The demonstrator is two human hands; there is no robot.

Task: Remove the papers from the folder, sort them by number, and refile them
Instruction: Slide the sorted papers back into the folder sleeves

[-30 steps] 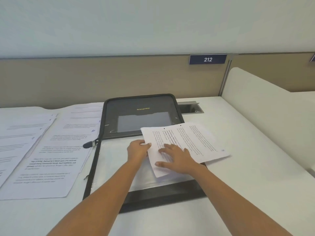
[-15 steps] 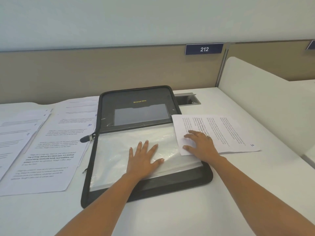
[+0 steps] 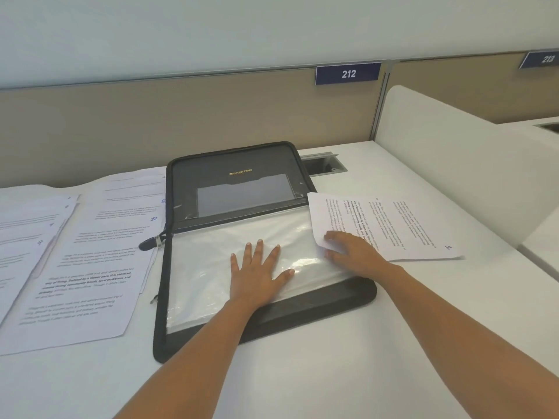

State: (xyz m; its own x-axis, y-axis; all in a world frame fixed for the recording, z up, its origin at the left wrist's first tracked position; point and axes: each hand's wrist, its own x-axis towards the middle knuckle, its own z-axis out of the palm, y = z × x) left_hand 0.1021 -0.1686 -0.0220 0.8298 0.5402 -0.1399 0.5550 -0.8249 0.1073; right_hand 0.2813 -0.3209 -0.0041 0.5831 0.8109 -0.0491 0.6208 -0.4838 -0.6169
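The open folder point(image 3: 302, 309) lies on the table point(image 3: 332, 373). The left hand point(image 3: 257, 275) rests flat on its plastic sleeve point(image 3: 205, 267), fingers spread, holding nothing. The right hand point(image 3: 355, 255) presses with straight fingers the sheet point(image 3: 399, 225) at 3 o'clock of the folder. Other papers point(image 3: 90, 255) lie at 9 o'clock.

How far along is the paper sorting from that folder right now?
Done: many numbered sheets lie spread left of the open folder. In hand: the right hand presses the sheet marked 2 beside it, while the left hand lies flat on the clear sleeve. Left: ordering them by number and refiling.
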